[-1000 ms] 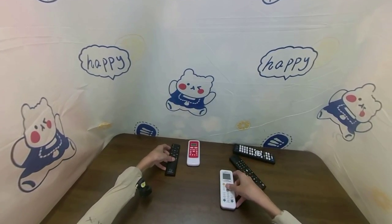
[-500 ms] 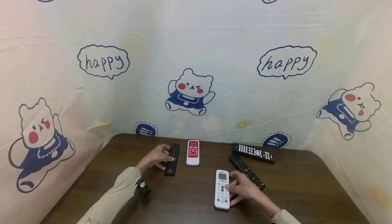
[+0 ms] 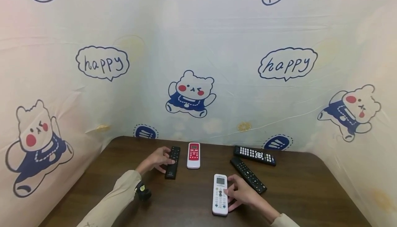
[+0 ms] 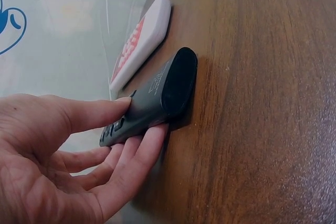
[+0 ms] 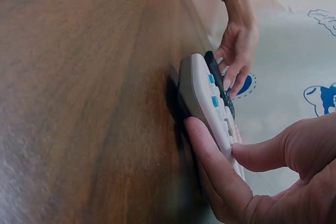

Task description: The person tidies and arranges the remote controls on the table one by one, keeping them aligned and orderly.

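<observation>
Just moved the white remote [image 3: 220, 196] a little left at the counter's [image 3: 180, 199] near side, gripped in the right hand [image 3: 243, 193]; likely mid-positioning, not let go; pinching a black remote [image 3: 171, 172] with the left hand [image 3: 157, 158], beside the red-and-white remote [image 3: 193, 156].

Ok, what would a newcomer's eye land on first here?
Probably the cartoon bear in blue at the middle of the pale backdrop. Next, the red-faced remote near the far edge of the dark table, then the white remote that the right hand grips, closer to the camera.
</observation>
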### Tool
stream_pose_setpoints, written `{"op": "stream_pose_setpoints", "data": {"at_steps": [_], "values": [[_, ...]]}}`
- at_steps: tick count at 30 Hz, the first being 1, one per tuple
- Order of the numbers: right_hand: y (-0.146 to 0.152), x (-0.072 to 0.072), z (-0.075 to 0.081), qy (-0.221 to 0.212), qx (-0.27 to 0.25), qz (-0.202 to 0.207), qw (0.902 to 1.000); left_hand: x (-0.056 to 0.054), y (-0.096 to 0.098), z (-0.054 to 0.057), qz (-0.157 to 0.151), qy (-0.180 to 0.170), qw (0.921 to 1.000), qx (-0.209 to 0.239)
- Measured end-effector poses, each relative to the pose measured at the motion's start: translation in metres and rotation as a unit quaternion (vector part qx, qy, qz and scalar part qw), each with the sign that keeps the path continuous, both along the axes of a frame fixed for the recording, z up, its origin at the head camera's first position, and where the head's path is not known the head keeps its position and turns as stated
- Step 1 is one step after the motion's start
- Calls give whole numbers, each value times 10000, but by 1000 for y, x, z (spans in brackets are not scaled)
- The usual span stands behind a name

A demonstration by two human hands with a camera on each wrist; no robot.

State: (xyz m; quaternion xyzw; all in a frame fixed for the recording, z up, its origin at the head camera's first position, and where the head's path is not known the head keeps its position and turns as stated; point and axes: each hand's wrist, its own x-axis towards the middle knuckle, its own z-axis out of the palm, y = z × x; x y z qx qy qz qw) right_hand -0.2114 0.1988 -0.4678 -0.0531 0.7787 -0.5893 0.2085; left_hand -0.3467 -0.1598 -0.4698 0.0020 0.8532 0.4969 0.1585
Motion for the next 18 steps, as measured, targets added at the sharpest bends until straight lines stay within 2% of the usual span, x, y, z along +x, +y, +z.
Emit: {"op": "stream_pose_setpoints", "data": {"at_steps": [5, 11, 18], "values": [[-1, -3, 2, -87, 190, -33, 9998, -1, 0, 0, -21, -17, 10000, -26], [1, -8, 3, 28, 319, 28, 9995, -6, 0, 0, -11, 37, 10000, -52], [1, -8, 9, -69, 485, -110, 9987, -1, 0, 0, -22, -27, 10000, -44]]}}
